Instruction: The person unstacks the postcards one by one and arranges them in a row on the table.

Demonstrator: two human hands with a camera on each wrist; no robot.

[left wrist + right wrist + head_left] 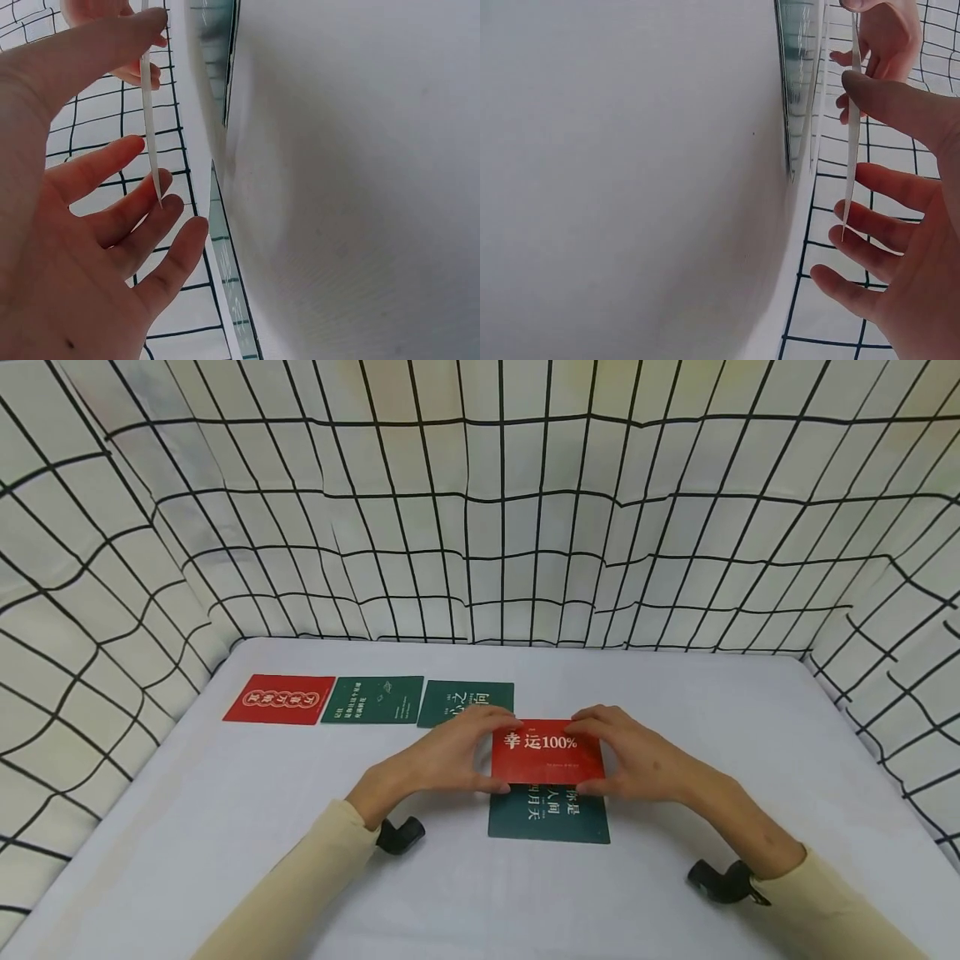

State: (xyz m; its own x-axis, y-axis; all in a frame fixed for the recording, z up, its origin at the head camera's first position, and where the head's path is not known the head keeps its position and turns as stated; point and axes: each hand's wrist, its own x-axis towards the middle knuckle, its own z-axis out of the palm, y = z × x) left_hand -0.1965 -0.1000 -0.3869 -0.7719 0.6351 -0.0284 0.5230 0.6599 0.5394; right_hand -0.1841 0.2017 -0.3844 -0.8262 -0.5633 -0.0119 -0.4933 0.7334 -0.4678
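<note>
Both hands hold a red card (547, 764) printed with white characters and "100%". My left hand (453, 756) grips its left end, thumb at the near edge and fingers at the far edge. At the opposite end, my right hand (648, 764) pinches it the same way. Seen edge-on in the left wrist view, the card (148, 112) is a thin pale strip raised off the table. A dark green card (547, 822) lies flat below it, its far part hidden by the red card in the head view.
Back left on the white table (225, 827), a red card (251, 714) and two green cards (375, 702) lie in a row. The left hand overlaps the nearer corner of the rightmost green card (438, 697). Black-lined white netting (502, 527) surrounds the table's back and sides.
</note>
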